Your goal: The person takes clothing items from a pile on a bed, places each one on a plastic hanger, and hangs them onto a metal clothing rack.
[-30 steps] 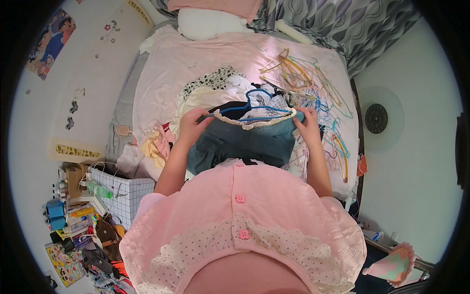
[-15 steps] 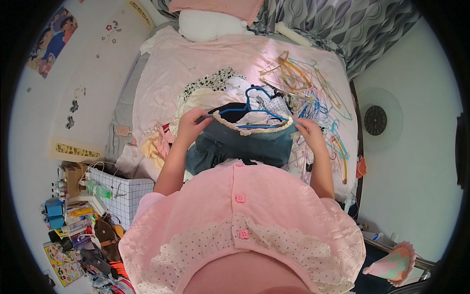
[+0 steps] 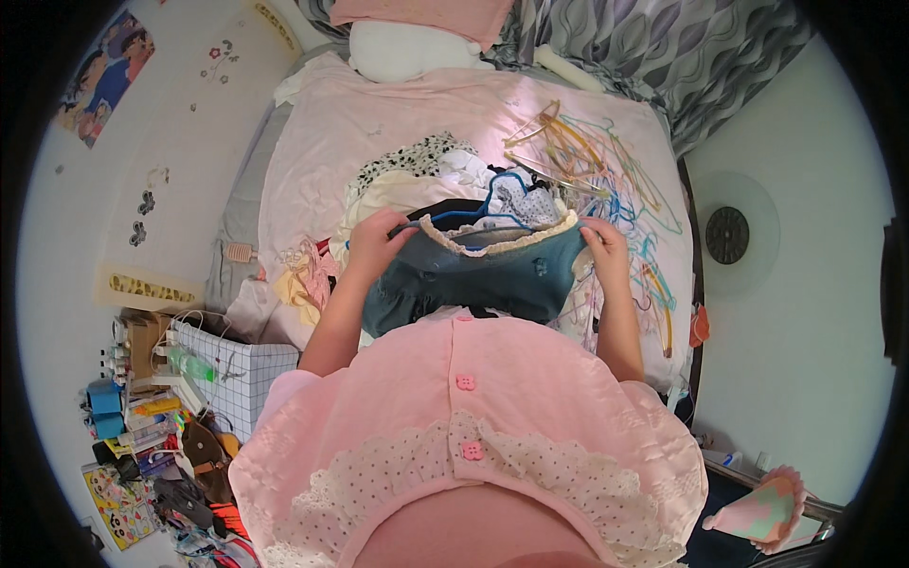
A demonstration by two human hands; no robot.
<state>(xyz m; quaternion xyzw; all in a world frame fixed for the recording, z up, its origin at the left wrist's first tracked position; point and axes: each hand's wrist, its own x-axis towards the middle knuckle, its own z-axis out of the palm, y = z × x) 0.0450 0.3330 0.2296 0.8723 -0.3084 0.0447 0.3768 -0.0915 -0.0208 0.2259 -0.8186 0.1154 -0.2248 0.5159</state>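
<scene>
Pink bed (image 3: 312,142) fills upper centre; blue hanger (image 3: 485,210) lies crosswise inside teal garment (image 3: 478,281), between left hand (image 3: 378,237) and right hand (image 3: 608,246); fingers of both pinch garment's corners.

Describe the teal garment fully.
The garment is dark teal, apparently soft fabric, with a ruffled cream trim around its opening and a small raised detail at right, too small to make out. The left hand and right hand pinch its upper corners, holding it spread. A blue hanger sits partly inside the opening, its hook beyond the trim. Folds gather lower left; it covers part of the clothes pile.
</scene>
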